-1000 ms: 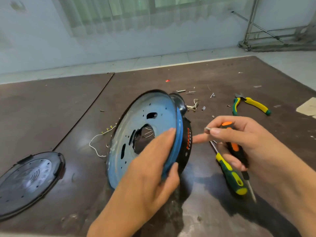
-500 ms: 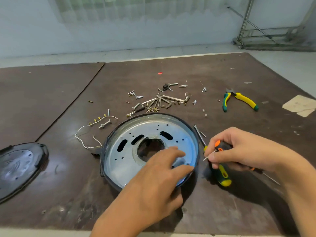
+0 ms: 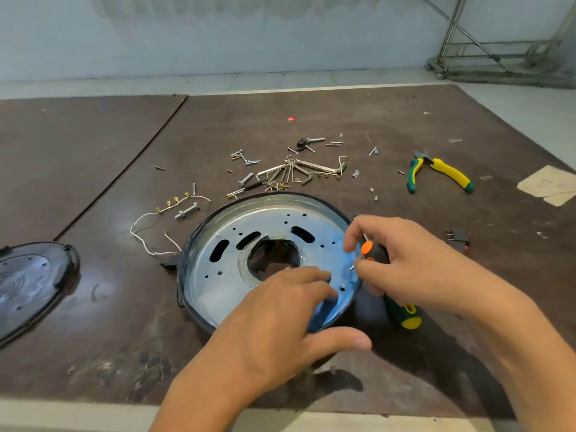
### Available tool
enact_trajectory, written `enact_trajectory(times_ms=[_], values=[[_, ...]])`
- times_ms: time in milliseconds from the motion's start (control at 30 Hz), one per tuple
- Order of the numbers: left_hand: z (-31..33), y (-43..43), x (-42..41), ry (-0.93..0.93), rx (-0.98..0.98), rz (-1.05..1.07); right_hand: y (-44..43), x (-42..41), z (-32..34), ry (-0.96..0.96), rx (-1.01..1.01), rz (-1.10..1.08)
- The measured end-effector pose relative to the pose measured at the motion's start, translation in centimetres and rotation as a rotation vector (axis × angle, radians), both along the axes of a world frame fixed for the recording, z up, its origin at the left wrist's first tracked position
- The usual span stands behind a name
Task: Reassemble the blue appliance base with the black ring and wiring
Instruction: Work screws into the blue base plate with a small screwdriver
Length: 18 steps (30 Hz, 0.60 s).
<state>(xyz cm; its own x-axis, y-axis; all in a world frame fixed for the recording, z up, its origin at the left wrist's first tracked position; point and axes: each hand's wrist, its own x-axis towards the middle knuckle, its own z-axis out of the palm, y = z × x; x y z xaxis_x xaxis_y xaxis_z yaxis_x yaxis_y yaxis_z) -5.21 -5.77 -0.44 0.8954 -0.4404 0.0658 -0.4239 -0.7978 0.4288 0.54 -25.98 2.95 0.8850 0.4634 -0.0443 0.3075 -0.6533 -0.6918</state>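
The blue appliance base lies flat at the centre of the frame. Its black ring sits round the rim and the white wiring trails loose from its left edge. This looks to me like the screw-fastening step. The right hand curls round a screwdriver with an orange cap and pinches a small screw at its fingertips, just over the plate's right side. Next, I'd say, the screw needs seating in a rim hole and driving home. The left hand lies spread on the near part of the base, fingers nearly straight and thumb past the rim, grasping nothing, only steadying.
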Motion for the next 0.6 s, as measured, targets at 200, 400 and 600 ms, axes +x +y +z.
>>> enact_trajectory(times_ms=[200, 400, 600], values=[[0.0, -0.1, -0.2, 0.008, 0.025, 0.000, -0.4, 0.5, -0.3, 0.079, -0.018, -0.011], [0.3, -0.3, -0.4, 0.007, 0.038, 0.003, -0.2, 0.8, -0.8, 0.143, 0.109, -0.042], [0.3, -0.3, -0.3, 0.018, 0.024, -0.001, 0.6, 0.7, -1.3, 0.011, 0.092, -0.057]])
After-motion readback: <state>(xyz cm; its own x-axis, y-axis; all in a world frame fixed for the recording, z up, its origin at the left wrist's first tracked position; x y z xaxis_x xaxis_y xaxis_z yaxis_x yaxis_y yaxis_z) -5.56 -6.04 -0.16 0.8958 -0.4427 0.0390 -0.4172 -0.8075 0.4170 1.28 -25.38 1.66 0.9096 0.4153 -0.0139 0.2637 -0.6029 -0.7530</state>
